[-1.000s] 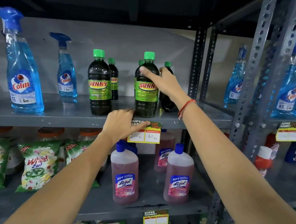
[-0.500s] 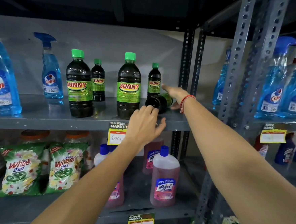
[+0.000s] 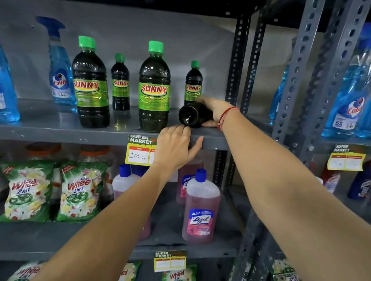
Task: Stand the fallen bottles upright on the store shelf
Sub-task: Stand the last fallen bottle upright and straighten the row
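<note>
1. Grey steel store shelf (image 3: 49,128) under dim light, stocked with dark green-capped Sunny bottles and blue Colin spray bottles (image 3: 61,66); Lizol bottles (image 3: 200,207) and Wheel detergent packs (image 3: 79,190) on the tier below.
2. Fallen Sunny bottle (image 3: 191,116) lay on its side just right of the front upright Sunny bottle (image 3: 154,87), round base facing the camera, neck pointing back toward the small Sunny bottle (image 3: 193,84) behind.
3. Judged full of dark liquid: fairly heavy, stiff plastic, smooth and likely slick, free to roll toward the shelf edge. Best taken around the labelled mid-body, tipped up on its base.
4. Right hand (image 3: 215,111) wrapped over the fallen bottle's body from the right, fingers curled on top, thumb beneath.
5. Left hand (image 3: 175,146) holding nothing, fingers loosely spread on the shelf lip just below the fallen bottle's base, partly covering the yellow price tag (image 3: 139,150).
</note>
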A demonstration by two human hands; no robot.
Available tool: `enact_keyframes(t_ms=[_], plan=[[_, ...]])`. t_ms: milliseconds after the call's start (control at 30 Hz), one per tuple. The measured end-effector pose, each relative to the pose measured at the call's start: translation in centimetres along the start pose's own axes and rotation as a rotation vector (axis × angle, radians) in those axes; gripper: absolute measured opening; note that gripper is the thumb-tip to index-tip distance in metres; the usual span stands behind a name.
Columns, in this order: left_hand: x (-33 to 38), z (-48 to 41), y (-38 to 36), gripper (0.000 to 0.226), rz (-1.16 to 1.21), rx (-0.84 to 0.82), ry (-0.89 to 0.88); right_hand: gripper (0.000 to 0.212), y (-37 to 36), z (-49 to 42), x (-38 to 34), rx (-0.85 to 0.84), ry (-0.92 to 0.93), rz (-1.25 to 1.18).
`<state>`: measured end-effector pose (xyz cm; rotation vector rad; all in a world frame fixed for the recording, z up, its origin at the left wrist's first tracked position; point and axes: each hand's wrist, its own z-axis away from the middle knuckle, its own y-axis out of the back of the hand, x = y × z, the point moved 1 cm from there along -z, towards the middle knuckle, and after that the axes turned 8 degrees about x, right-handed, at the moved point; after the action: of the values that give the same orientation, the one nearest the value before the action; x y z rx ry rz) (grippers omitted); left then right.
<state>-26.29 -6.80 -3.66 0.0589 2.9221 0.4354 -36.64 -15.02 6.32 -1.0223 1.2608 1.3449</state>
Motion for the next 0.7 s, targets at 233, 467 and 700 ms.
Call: enact_keyframes(t_ms=[233, 467, 700], plan=[[0.1, 0.1, 0.0, 0.050, 0.014, 0.013, 0.019, 0.065, 1.5, 0.2, -0.8, 0.130, 0.237, -0.107], [0.1, 0.1, -0.1, 0.048, 0.029, 0.045, 0.013, 0.077, 1.5, 0.5, 1.3, 0.422, 0.785, 0.301], [0.2, 0.0, -0.1, 0.048, 0.042, 0.026, 0.029, 0.081, 1.1, -0.6, 2.8, 0.193, 0.544, 0.228]])
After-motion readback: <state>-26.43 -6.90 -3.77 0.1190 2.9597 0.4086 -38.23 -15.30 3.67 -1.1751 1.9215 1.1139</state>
